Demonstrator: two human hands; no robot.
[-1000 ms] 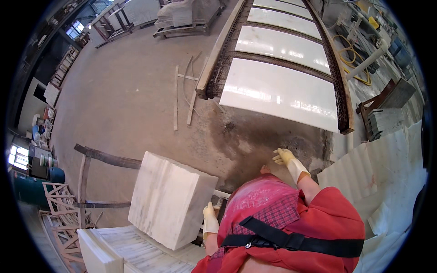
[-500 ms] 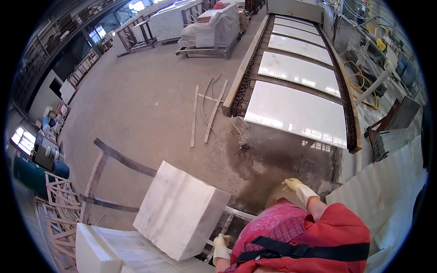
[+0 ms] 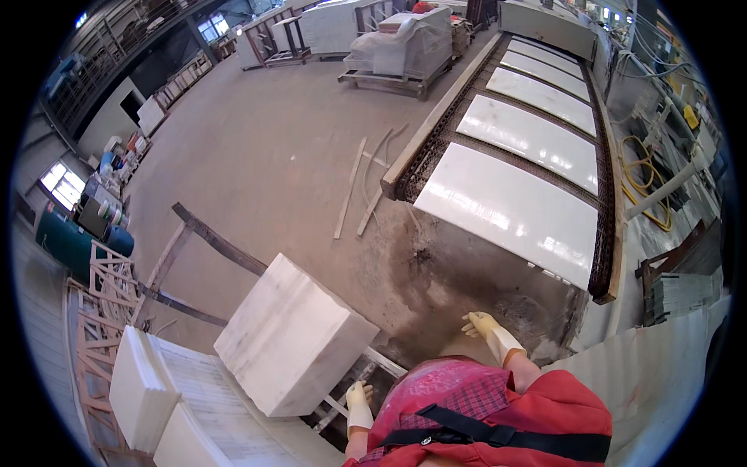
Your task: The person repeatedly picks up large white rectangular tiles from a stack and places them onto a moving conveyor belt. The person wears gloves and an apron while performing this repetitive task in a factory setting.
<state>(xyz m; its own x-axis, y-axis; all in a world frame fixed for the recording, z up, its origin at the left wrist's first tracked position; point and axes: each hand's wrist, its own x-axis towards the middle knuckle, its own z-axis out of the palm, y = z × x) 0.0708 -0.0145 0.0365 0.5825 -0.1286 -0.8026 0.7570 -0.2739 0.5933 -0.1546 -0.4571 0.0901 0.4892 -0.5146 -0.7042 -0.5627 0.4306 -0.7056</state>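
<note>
My left hand (image 3: 359,395), in a pale yellow rubber glove, hangs low beside a stack of white marble slabs (image 3: 292,335) on a metal frame. Its fingers look loosely bent and apart, holding nothing visible. Out in front of my body is my right hand (image 3: 482,324), in a matching glove, fingers spread above the stained floor. It is apart from the nearest glossy white slab (image 3: 510,210), which lies flat at the near end of a roller-and-mesh conveyor (image 3: 405,180). More slabs lie in a row behind it.
Wooden strips (image 3: 350,188) lie on the floor left of the conveyor. Dark bent bars (image 3: 218,240) stick out beyond the marble stack. More white slabs (image 3: 144,393) lean at the lower left. A wrapped pallet (image 3: 401,50) stands at the back, a yellow hose (image 3: 661,214) at right.
The view has turned left, so the background sits farther right. Both hands appear farther left in the picture, still apart from the slabs.
</note>
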